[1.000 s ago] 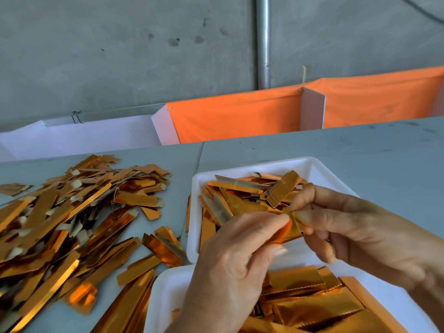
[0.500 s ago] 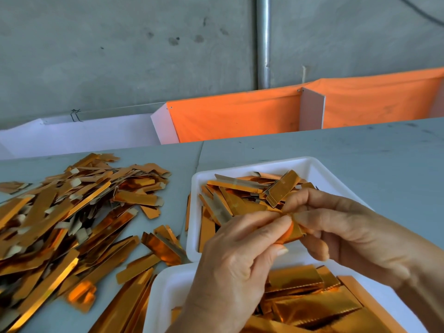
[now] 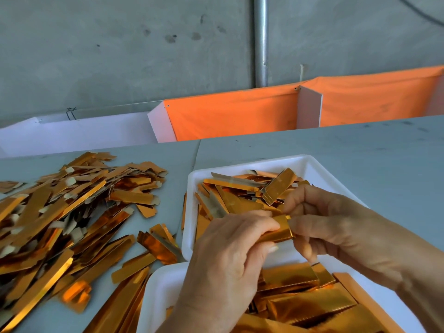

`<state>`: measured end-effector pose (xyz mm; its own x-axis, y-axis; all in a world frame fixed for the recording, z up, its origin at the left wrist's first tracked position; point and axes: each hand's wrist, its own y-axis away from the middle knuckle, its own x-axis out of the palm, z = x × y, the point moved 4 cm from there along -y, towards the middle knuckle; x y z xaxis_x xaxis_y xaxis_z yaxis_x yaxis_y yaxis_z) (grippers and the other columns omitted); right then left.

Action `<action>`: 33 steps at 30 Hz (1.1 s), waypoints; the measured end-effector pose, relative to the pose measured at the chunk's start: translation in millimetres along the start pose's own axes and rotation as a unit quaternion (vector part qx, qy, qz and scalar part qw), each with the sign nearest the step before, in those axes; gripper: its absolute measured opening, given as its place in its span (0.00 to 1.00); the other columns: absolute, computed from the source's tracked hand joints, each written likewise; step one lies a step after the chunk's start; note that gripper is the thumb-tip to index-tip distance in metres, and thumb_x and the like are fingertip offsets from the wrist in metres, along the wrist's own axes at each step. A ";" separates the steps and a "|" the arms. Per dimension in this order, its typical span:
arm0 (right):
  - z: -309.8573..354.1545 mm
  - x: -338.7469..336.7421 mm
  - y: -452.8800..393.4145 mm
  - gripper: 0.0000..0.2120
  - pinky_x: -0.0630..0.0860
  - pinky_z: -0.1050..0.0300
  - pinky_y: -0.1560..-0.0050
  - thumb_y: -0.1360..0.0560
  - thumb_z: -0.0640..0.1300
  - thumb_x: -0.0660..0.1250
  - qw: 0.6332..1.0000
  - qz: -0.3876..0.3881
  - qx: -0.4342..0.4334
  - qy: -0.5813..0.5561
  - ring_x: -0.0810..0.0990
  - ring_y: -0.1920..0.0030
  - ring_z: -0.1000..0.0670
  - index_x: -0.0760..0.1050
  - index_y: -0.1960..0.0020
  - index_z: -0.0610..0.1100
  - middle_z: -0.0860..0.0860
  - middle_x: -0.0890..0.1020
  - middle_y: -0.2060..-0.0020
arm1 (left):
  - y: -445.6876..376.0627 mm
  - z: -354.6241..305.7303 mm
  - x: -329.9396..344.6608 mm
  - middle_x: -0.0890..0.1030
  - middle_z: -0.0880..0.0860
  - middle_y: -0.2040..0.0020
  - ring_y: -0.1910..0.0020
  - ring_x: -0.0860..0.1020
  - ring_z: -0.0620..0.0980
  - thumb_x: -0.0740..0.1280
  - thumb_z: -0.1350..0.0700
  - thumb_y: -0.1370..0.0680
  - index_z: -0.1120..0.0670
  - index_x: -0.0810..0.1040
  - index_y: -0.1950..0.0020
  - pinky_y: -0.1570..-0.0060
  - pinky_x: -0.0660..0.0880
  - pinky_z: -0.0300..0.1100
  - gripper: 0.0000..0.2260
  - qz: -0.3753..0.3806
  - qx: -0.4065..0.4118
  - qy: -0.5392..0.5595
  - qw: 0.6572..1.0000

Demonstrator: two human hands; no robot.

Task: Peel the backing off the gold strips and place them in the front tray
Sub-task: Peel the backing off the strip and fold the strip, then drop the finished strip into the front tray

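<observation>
while both hands pinch it, gold strip (image 3: 278,233) lies left-right.

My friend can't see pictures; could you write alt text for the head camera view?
Two hands, left hand and right hand, pinch one gold strip above two white trays of gold pieces, a pile of strips lying left.

Strips (image 3: 72,224) shiny gold/orange, some w/ pale beige tabs. Trays (image 3: 310,162) white. Counter (image 3: 360,152) pale grey-blue. Cloth (image 3: 235,116) bright orange; wall (image 3: 120,56) grey, dark spots.
</observation>
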<state>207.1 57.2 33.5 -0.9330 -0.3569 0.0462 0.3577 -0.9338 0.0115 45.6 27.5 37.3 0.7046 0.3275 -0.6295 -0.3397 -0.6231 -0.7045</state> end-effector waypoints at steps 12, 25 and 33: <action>-3.8 -3.9 0.8 0.10 0.69 0.64 0.75 0.31 0.43 0.73 0.992 0.065 0.010 -0.111 0.69 0.77 0.53 0.79 0.52 0.40 0.47 0.73 0.70 | -0.1 3.8 -1.6 0.79 0.40 0.43 0.44 0.77 0.37 0.66 0.49 0.25 0.44 0.77 0.45 0.47 0.75 0.34 0.09 0.022 -0.045 0.112 0.992; -8.9 0.3 -3.0 0.19 0.73 0.63 0.71 0.37 0.50 0.80 0.987 0.100 -0.008 -0.126 0.74 0.74 0.53 0.80 0.53 0.41 0.48 0.77 0.70 | 2.0 6.4 1.0 0.82 0.40 0.51 0.48 0.80 0.43 0.69 0.47 0.27 0.40 0.76 0.46 0.53 0.77 0.35 0.10 0.065 -0.144 0.250 0.955; -9.7 -34.6 -5.0 0.09 0.78 0.61 0.65 0.30 0.52 0.72 0.980 -0.186 -0.033 0.068 0.80 0.68 0.50 0.81 0.60 0.47 0.48 0.80 0.69 | 2.8 10.2 2.0 0.81 0.35 0.52 0.50 0.79 0.35 0.69 0.43 0.27 0.39 0.75 0.46 0.50 0.71 0.26 0.11 0.119 -0.167 0.226 0.952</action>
<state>237.2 74.0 22.2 -0.9964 0.0127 -0.0834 -0.0075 -0.9980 -0.0629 39.7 33.7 30.8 0.8543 -0.1429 -0.4998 -0.3588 -0.8578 -0.3680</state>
